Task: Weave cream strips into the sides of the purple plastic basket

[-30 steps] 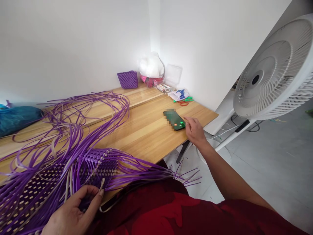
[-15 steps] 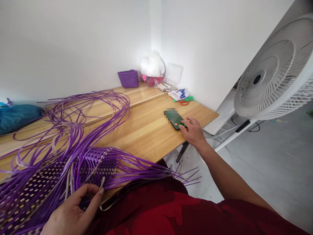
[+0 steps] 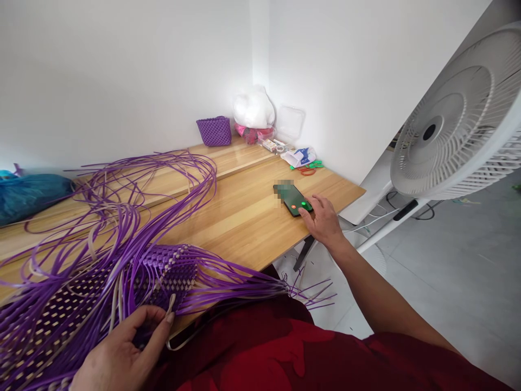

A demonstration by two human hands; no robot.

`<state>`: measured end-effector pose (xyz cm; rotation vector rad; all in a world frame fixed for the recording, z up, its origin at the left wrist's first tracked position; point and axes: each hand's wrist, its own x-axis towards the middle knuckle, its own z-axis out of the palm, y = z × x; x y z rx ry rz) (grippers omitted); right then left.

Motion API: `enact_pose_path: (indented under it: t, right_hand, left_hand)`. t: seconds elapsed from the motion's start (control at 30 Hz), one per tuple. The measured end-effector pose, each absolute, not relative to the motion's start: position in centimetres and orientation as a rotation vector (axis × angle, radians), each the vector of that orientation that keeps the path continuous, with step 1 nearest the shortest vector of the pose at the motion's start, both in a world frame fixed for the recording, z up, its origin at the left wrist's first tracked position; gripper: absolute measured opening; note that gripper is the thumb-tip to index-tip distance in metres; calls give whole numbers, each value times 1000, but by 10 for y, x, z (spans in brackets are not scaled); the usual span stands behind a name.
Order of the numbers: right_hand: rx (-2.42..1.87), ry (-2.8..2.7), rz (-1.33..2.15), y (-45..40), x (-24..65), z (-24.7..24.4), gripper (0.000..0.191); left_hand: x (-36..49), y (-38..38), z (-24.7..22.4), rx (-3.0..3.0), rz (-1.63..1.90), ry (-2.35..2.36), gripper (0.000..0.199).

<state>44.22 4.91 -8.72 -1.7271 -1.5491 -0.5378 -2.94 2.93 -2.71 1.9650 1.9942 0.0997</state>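
Note:
Between thumb and forefinger, my left hand pinches a pale strip at the near edge of the weaving. That partly woven purple and cream basket piece lies at the lower left, with long loose purple strips spreading from it over the table and toward my lap. Out on the right, my right hand rests by the lower end of a smartphone, its fingers apart. Two round buttons, one red and one green, glow on the phone's screen; part of it is blurred out.
A finished small purple woven basket, a white bag and green-handled scissors sit toward the table's back corner. A blue bag lies at the far left. A white standing fan is beyond the table's right edge.
The fingertips of my right hand have drawn back slightly from the screen, uncovering the green button. My left hand keeps its pinch on the pale strip.

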Motion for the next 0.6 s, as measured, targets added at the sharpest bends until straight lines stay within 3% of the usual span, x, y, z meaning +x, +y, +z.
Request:
enact_pose_path:
  t: [0.13, 0.6]
  right_hand:
    - [-1726, -1548, -536, 49, 441, -86, 58]
    - [-1731, -1549, -520, 48, 441, -88, 52]
  left_hand:
    - [-27, 30, -24, 1830, -28, 1985, 50]
    - [-30, 31, -26, 1833, 5, 2008, 52]
